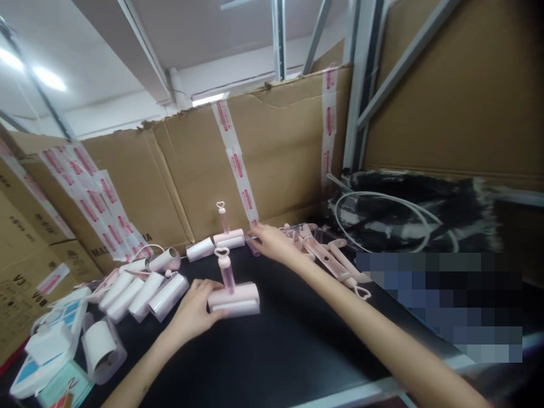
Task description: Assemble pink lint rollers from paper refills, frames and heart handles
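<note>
My left hand (198, 306) is closed on the left end of a pink lint roller (234, 296), which stands on the black table with its heart-ringed handle pointing up. Farther back, my right hand (270, 241) reaches forward, its fingers curled down on a clear purplish plastic piece (254, 247) that is mostly hidden. Just left of that hand, another pink lint roller (229, 237) stands upright near the cardboard. A white roll (200, 249) lies beside it. Pink roller handles (327, 258) are heaped to the right of my right hand.
Several white wrapped rolls (147, 294) lie at the left, with a single roll (100, 345) nearer me. A white and blue power strip (55, 345) and a green box (66, 385) are at front left. Tall cardboard (280, 147) closes the back. A white cable (382, 195) loops at the right.
</note>
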`<control>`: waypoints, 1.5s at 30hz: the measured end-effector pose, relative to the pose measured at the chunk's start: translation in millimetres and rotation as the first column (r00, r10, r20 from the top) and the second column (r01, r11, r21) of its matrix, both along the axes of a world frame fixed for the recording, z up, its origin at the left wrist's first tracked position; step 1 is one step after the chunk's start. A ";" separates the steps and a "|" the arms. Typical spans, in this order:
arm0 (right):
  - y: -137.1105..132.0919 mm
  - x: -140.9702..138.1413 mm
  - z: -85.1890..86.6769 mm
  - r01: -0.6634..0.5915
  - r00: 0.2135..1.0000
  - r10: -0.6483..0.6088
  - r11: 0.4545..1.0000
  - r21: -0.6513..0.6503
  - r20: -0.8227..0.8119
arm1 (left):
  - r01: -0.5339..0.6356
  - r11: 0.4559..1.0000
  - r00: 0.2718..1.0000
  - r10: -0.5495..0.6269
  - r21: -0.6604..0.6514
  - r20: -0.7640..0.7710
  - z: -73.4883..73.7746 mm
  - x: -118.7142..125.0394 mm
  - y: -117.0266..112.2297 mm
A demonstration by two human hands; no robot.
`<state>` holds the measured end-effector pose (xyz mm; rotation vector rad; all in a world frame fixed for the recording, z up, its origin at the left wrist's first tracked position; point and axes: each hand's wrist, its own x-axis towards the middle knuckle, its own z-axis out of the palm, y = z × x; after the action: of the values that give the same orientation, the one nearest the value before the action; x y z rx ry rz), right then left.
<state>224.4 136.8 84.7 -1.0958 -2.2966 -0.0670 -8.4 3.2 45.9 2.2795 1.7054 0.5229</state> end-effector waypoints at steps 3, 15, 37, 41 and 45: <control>16.4 -16.6 -27.5 0.041 0.984 -0.046 0.999 0.029 0.175 | -0.091 0.995 0.991 0.094 0.030 -0.099 4.2 -1.7 39.0; 1.9 -22.5 -61.8 0.303 0.866 -0.360 0.930 0.209 0.346 | -0.140 0.974 0.953 0.181 0.180 -0.243 4.1 33.2 144.5; -64.1 -53.2 -51.7 0.253 0.889 -0.210 0.966 -0.056 0.407 | -0.311 0.947 0.783 0.305 0.083 -0.542 29.3 -48.9 165.0; -57.0 -40.5 -45.1 0.214 0.918 -0.135 0.960 -0.182 0.372 | -0.314 0.942 0.775 0.326 0.118 -0.542 38.2 -37.1 151.3; -47.1 -24.0 -30.3 0.067 0.973 -0.006 0.963 -0.261 0.229 | -0.305 0.930 0.784 0.368 0.207 -0.500 57.9 -22.2 114.0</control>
<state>200.3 89.8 54.4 -1.3261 -2.5440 0.1130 -30.6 117.2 103.8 2.3508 2.4377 0.0307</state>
